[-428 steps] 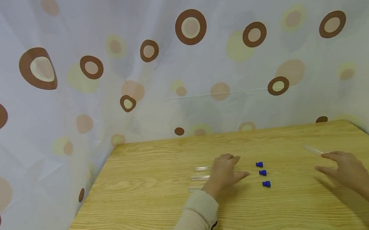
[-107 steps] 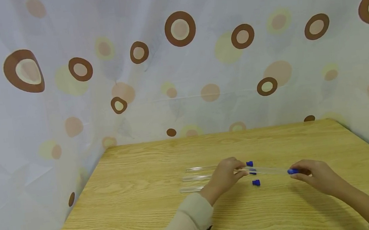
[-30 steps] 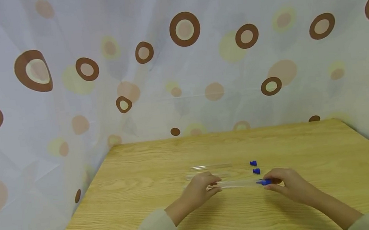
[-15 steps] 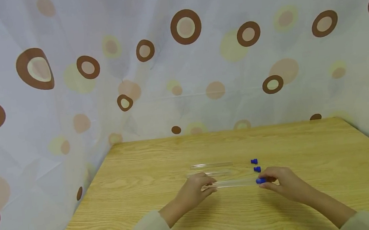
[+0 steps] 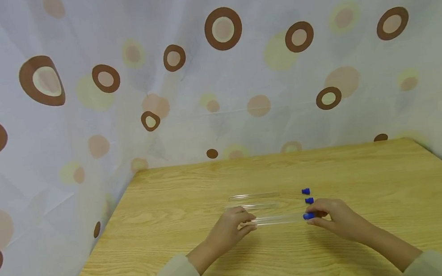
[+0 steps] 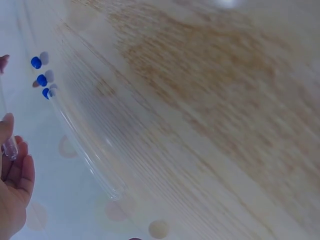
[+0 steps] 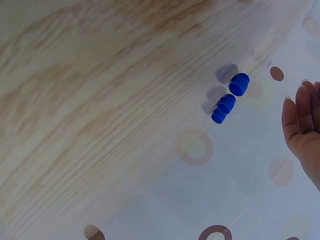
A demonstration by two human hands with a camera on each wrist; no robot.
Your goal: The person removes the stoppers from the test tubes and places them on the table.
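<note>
My left hand (image 5: 228,229) pinches a clear test tube (image 5: 278,219) near its left end, holding it level above the table. At the tube's right end, my right hand (image 5: 340,217) pinches a blue stopper (image 5: 308,215); whether its plug sits inside the tube cannot be told. Two more clear test tubes (image 5: 254,196) lie behind, the nearer one (image 5: 258,206) partly covered by the left hand. To their right lie a blue stopper (image 5: 305,191) and another blue stopper (image 5: 309,200). The left wrist view catches the left hand (image 6: 15,185) on the tube. Only fingers of the right hand (image 7: 305,117) show in the right wrist view.
A wood-grain table (image 5: 143,245) carries everything. Behind it and along the left hangs a white curtain (image 5: 254,71) with brown and yellow ring patterns. Both wrist views show three blue stoppers on the table, unlike the head view.
Since 3.6 s ago, the front tube and front stopper have been picked up; the previously held blue-ended tube is out of view. Lately the right hand has brought the stopper leftward to the tube's end.
</note>
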